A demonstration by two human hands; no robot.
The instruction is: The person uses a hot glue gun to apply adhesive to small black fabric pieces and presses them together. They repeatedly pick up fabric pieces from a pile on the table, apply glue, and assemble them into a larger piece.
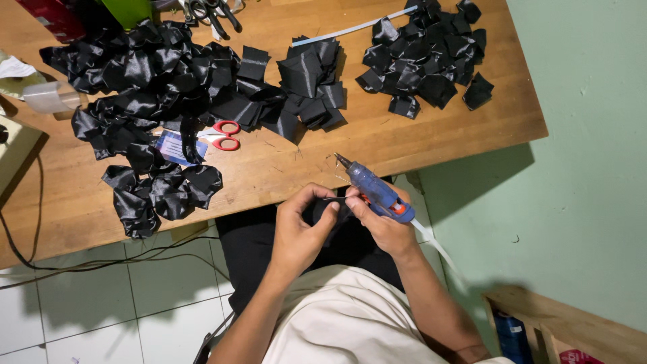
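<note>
Head view: the right hand (384,226) is clenched around a blue hot glue gun (375,190), nozzle pointing up-left over the table edge. The left hand (303,226) pinches a small black ribbon piece (335,202) between thumb and fingers, just beside the gun. Both hands work below the wooden table (431,135), above the lap. On the table lie red-handled scissors (221,135), a tangled heap of black satin ribbon (145,87), folded black squares (306,87) and a separate pile of cut pieces (428,57). Black-handled scissors (212,10) are cut off at the top edge. The ribbon piece is largely hidden by fingers. Pale green wall (586,168) at right; white tiled floor (101,303) with cables.
</note>
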